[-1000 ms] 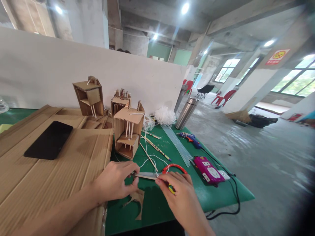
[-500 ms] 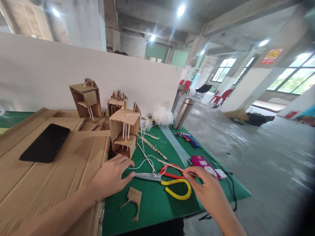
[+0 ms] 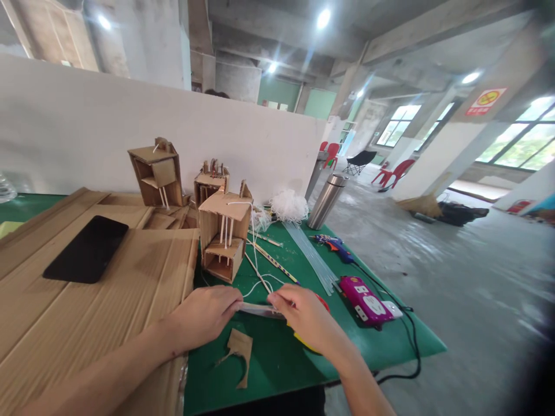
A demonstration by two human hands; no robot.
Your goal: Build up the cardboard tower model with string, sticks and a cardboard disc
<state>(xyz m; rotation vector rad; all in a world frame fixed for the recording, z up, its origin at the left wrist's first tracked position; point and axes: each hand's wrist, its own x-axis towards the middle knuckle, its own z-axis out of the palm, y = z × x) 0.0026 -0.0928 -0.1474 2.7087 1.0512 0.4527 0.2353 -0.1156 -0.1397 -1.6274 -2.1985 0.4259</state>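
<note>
My left hand (image 3: 208,315) is closed, its fingertips pinched together by the blade tip of the scissors (image 3: 260,310). What those fingers hold, if anything, is hidden. Over the scissors' red and yellow handles bends my right hand (image 3: 303,315), thumb and finger pinched close to a white string (image 3: 260,280); I cannot make out what is in that pinch. Just beyond both hands stands a cardboard box model (image 3: 225,231) with white sticks inside, the string hanging from its top. A torn cardboard scrap (image 3: 241,352) lies in front of the scissors.
Large cardboard sheets (image 3: 143,294) with a black phone (image 3: 87,248) cover the left. Behind stands another cardboard model (image 3: 158,173). To the right are clear glue sticks (image 3: 312,257), a glue gun (image 3: 333,247), a purple power strip (image 3: 366,300) and a steel flask (image 3: 328,202).
My right hand, holding a thin wooden stick to the right half a second ago, has come back left over the scissors. My left hand's fingers, apart then, have closed.
</note>
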